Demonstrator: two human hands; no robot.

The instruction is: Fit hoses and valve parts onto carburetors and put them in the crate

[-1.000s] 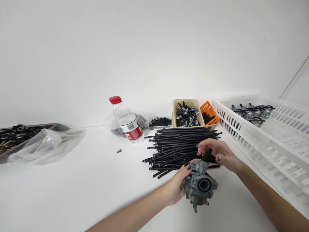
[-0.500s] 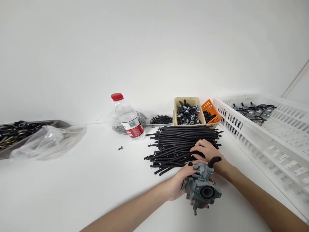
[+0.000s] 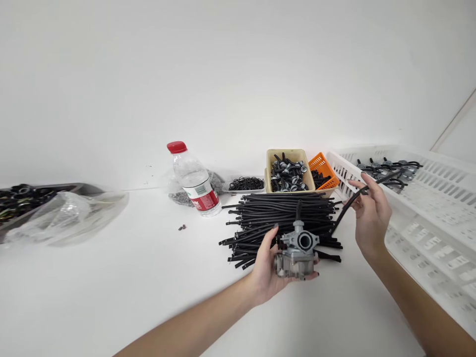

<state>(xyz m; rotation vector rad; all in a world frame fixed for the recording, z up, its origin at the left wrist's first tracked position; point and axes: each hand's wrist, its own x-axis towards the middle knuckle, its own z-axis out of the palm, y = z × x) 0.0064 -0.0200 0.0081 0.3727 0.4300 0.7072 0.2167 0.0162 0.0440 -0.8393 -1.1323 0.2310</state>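
Observation:
A grey metal carburetor [image 3: 297, 253] rests in my left hand [image 3: 268, 277], with the fingers wrapped under it and the thumb at its side. Its round bore faces me, and a short black rubber piece sticks up from its top. To the right, my right hand [image 3: 372, 218] pinches a thin black rubber hose [image 3: 344, 210]. One hose end hangs down toward the carburetor; whether they touch I cannot tell. Behind the carburetor lies a pile of black hoses [image 3: 275, 213], partly hidden by it.
A white crate [image 3: 427, 223] with several carburetors stands at right. Along the wall are a beige bin [image 3: 286, 152] of small parts, an orange basket [image 3: 319, 162], a tray of black rings [image 3: 245, 184] and a red-capped bottle [image 3: 197, 186]. A plastic bag [image 3: 78, 218] lies left beside a grey tray [image 3: 84, 189].
My right hand has left the pile, rising to the right with a hose in it. My left hand has moved the carburetor slightly up and left, turning it more upright with its bore toward me.

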